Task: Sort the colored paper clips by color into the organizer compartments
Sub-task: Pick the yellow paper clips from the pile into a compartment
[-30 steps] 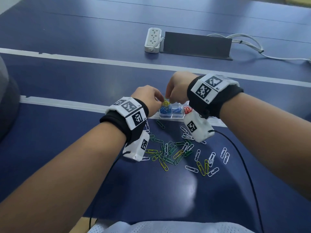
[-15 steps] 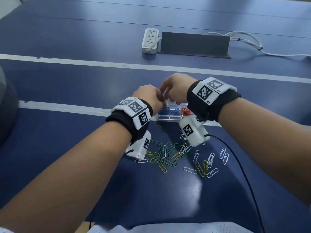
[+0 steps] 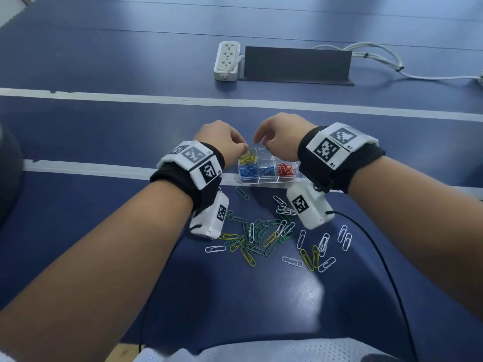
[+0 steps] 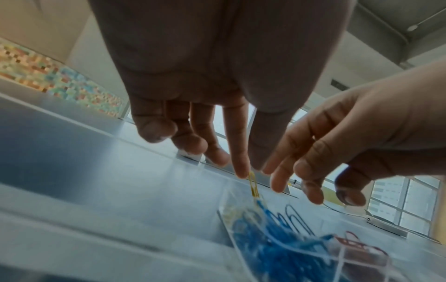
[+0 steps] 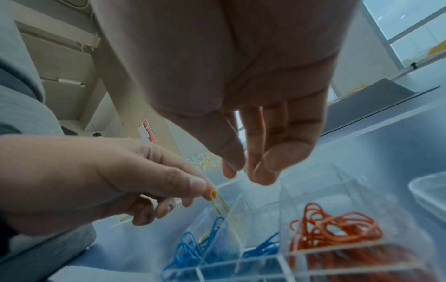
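A clear organizer [image 3: 269,181] stands on the blue table, with yellow clips [image 3: 247,159] at its back left, blue clips [image 3: 247,171] in front and red clips [image 3: 285,169] on the right. My left hand [image 3: 244,147] hovers over the yellow compartment. It pinches one yellow paper clip [image 4: 253,184] between thumb and index finger; the clip [image 5: 217,200] hangs just above the compartment wall. My right hand [image 3: 258,142] hovers beside it, its fingers [image 5: 265,171] loosely extended and empty. Several loose green, yellow and white clips [image 3: 261,236] lie on the table nearer me.
A white power strip [image 3: 226,61], a dark grey cable cover [image 3: 296,65] and white cables [image 3: 379,58] sit at the back of the table. A black wire [image 3: 379,257] runs from my right wrist. Another clear container [image 5: 429,190] lies right of the organizer.
My hands, pressed together over the organizer before, have drawn apart. The right hand has let go and opened. The yellow compartment now shows between them.
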Tool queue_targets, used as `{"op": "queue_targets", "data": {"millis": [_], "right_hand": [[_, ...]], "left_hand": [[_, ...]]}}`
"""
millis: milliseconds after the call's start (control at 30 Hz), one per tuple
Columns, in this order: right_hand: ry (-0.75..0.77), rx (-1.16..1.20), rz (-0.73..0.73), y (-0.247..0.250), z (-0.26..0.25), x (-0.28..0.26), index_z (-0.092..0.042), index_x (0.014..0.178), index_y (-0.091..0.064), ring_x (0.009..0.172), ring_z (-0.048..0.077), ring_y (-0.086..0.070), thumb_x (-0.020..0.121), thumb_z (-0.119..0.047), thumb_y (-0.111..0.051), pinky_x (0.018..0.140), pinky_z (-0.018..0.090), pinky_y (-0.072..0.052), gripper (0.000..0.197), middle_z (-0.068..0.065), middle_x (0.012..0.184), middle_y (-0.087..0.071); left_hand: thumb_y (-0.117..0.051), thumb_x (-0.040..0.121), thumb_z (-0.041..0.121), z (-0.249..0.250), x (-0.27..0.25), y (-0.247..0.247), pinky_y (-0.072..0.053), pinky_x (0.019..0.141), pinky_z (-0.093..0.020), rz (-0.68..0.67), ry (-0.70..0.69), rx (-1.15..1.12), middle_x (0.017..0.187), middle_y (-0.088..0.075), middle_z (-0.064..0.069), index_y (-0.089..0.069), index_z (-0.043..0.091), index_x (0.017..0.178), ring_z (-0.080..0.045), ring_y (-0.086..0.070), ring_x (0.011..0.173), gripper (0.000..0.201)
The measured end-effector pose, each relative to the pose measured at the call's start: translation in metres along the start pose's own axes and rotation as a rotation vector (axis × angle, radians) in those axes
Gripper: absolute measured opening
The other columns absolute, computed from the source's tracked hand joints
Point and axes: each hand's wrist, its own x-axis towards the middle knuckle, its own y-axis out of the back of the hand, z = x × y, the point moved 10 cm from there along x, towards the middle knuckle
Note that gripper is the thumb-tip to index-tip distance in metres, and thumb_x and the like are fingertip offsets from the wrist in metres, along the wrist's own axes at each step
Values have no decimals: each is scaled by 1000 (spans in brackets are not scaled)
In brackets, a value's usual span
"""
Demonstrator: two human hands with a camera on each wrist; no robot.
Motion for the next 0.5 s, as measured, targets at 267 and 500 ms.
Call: {"op": "queue_targets", "data": {"millis": [267,500], "right_hand": [[67,-240,-95,-17,-19,-7,-22,127,-58,119,26,-53,90,-3,-40,93,32,-44,46,7,132,-56],[138,-276,-33,-19,-29,-11,-25,124,-59,115,33,-53,90,-8,-43,98,37,-44,41,11,128,-48]], "left_hand": [[-55,90,24,-27,-24,17,-39,85,-20,-63,14,87,109,-69,-3,-70,23,109,-20,-60,105,24],[-63,85,28,-47,-61,10,-36,76,-20,-180,19,162,87,-63,6,-70,26,95,-15,-58,87,13]]}}
